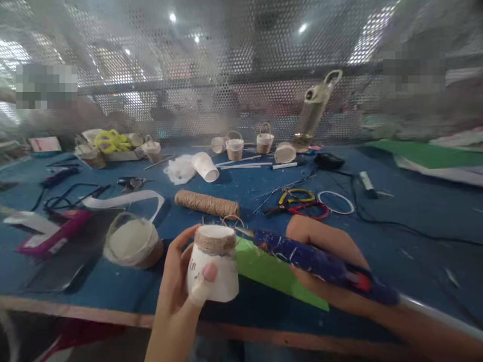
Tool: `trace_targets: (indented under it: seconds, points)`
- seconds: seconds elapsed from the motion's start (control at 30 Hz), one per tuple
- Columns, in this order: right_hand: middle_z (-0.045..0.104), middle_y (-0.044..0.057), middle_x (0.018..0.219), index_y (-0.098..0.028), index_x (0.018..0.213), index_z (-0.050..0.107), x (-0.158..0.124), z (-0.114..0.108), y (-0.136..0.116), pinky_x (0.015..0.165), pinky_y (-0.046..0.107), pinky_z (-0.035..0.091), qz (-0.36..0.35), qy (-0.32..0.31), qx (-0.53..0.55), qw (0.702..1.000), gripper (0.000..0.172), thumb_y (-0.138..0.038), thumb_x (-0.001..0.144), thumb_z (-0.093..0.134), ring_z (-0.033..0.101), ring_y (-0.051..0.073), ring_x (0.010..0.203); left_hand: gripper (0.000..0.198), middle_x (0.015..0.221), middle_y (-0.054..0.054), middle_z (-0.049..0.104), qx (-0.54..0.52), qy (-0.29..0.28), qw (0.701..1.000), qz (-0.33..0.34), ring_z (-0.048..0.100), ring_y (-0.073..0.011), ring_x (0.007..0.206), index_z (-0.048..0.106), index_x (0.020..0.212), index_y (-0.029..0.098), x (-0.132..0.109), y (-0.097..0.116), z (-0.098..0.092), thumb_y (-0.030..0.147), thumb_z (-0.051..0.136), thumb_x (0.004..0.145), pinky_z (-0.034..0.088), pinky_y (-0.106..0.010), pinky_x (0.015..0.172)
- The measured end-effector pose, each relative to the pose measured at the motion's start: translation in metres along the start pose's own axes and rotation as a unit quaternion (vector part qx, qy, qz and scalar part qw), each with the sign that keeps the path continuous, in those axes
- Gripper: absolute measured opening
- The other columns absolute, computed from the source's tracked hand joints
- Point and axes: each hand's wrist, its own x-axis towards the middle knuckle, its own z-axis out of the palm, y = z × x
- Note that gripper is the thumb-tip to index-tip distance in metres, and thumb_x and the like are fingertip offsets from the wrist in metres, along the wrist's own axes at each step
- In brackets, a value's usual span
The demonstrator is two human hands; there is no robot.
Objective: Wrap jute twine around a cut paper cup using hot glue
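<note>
My left hand (180, 286) is wrapped round a white paper cup (213, 264) held upside down, with brown twine wound round its upper end. My right hand (329, 261) grips a dark blue glue gun (320, 262), its nozzle pointing left and touching the twine band on the cup. A green sheet (271, 274) lies on the blue table under both. Just behind the cup lies a spool of brown twine (207, 203).
A twine-wrapped bowl with a wire handle (132, 244) sits left of the cup. Scissors and wire rings (302, 203), a black cable (377, 216), loose cups and small finished baskets (249, 143) are farther back. A perforated metal screen closes the rear. The table's wooden front edge (75, 311) is near.
</note>
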Motion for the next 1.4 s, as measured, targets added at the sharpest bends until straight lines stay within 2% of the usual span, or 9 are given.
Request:
trace_targets:
  seconds: [0.2, 0.37, 0.5, 0.67, 0.77, 0.93, 1.1, 1.23, 1.4]
  points:
    - [0.050, -0.007, 0.072, -0.027, 0.077, 0.047, 0.001, -0.005, -0.005, 0.053, 0.031, 0.034, -0.008, -0.022, 0.009, 1.000, 0.019, -0.026, 0.084, 0.065, 0.045, 0.012, 0.058, 0.075, 0.109, -0.006, 0.079, -0.009, 0.008, 1.000, -0.006, 0.076, -0.0289, 0.098, 0.058, 0.139, 0.029, -0.001, 0.005, 0.001, 0.062, 0.080, 0.076, 0.061, -0.032, 0.079]
    - [0.049, -0.007, 0.071, -0.026, 0.078, 0.048, 0.000, -0.003, -0.003, 0.053, 0.031, 0.032, -0.021, -0.030, 0.009, 0.999, 0.017, -0.029, 0.083, 0.064, 0.044, 0.011, 0.058, 0.072, 0.109, -0.009, 0.079, -0.021, -0.019, 1.000, -0.010, 0.078, -0.0297, 0.097, 0.055, 0.142, 0.028, 0.001, 0.007, -0.002, 0.059, 0.076, 0.081, 0.060, -0.031, 0.072]
    - [0.048, -0.007, 0.071, -0.026, 0.078, 0.047, 0.001, -0.003, 0.000, 0.054, 0.030, 0.032, -0.031, -0.040, 0.000, 0.999, 0.019, -0.029, 0.082, 0.065, 0.044, 0.011, 0.058, 0.079, 0.108, -0.011, 0.079, -0.056, -0.038, 0.997, -0.022, 0.078, -0.0311, 0.093, 0.052, 0.145, 0.026, 0.004, 0.007, -0.005, 0.059, 0.078, 0.079, 0.061, -0.033, 0.069]
    - [0.048, -0.007, 0.073, -0.027, 0.080, 0.045, 0.002, -0.005, 0.000, 0.055, 0.029, 0.032, -0.046, -0.058, -0.013, 0.997, 0.021, -0.028, 0.082, 0.066, 0.045, 0.012, 0.062, 0.084, 0.108, -0.011, 0.079, -0.069, -0.027, 0.995, -0.063, 0.078, -0.0300, 0.089, 0.055, 0.144, 0.025, 0.007, 0.009, -0.008, 0.058, 0.084, 0.073, 0.061, -0.032, 0.065]
    - [0.047, -0.007, 0.073, -0.027, 0.081, 0.044, 0.002, -0.006, 0.000, 0.055, 0.029, 0.031, -0.052, -0.063, -0.025, 0.996, 0.021, -0.028, 0.083, 0.065, 0.044, 0.012, 0.061, 0.087, 0.108, -0.010, 0.080, -0.080, -0.025, 0.994, -0.074, 0.078, -0.0301, 0.089, 0.055, 0.143, 0.025, 0.009, 0.009, -0.008, 0.059, 0.085, 0.069, 0.062, -0.033, 0.067]
    - [0.045, -0.007, 0.074, -0.027, 0.083, 0.043, 0.001, -0.004, 0.002, 0.055, 0.029, 0.030, -0.077, -0.073, -0.039, 0.994, 0.021, -0.031, 0.083, 0.064, 0.042, 0.013, 0.062, 0.086, 0.111, -0.012, 0.079, -0.065, -0.047, 0.996, -0.048, 0.078, -0.0299, 0.084, 0.050, 0.146, 0.025, 0.004, 0.008, -0.005, 0.063, 0.080, 0.075, 0.063, -0.038, 0.070]
    - [0.044, -0.007, 0.075, -0.028, 0.084, 0.039, 0.002, -0.003, 0.001, 0.056, 0.029, 0.030, -0.086, -0.078, -0.056, 0.992, 0.024, -0.031, 0.084, 0.063, 0.042, 0.014, 0.064, 0.082, 0.122, -0.009, 0.075, 0.012, -0.038, 0.999, 0.006, 0.076, -0.0279, 0.101, 0.050, 0.145, 0.029, -0.003, 0.007, -0.001, 0.058, 0.083, 0.076, 0.060, -0.032, 0.083]
    - [0.042, -0.008, 0.075, -0.028, 0.085, 0.038, 0.003, -0.004, -0.001, 0.054, 0.029, 0.026, -0.091, -0.084, -0.079, 0.989, 0.027, -0.030, 0.081, 0.064, 0.040, 0.013, 0.062, 0.079, 0.130, -0.008, 0.072, 0.043, -0.036, 0.998, 0.006, 0.074, -0.0272, 0.109, 0.047, 0.149, 0.031, -0.006, 0.005, 0.002, 0.055, 0.080, 0.081, 0.059, -0.030, 0.087]
    - [0.041, -0.008, 0.073, -0.027, 0.083, 0.036, 0.002, -0.007, 0.000, 0.054, 0.028, 0.027, -0.081, -0.079, -0.088, 0.990, 0.028, -0.030, 0.083, 0.064, 0.039, 0.013, 0.059, 0.081, 0.129, -0.008, 0.072, 0.038, -0.019, 0.999, 0.004, 0.074, -0.0278, 0.109, 0.047, 0.149, 0.031, -0.005, 0.004, 0.000, 0.056, 0.081, 0.080, 0.059, -0.031, 0.087]
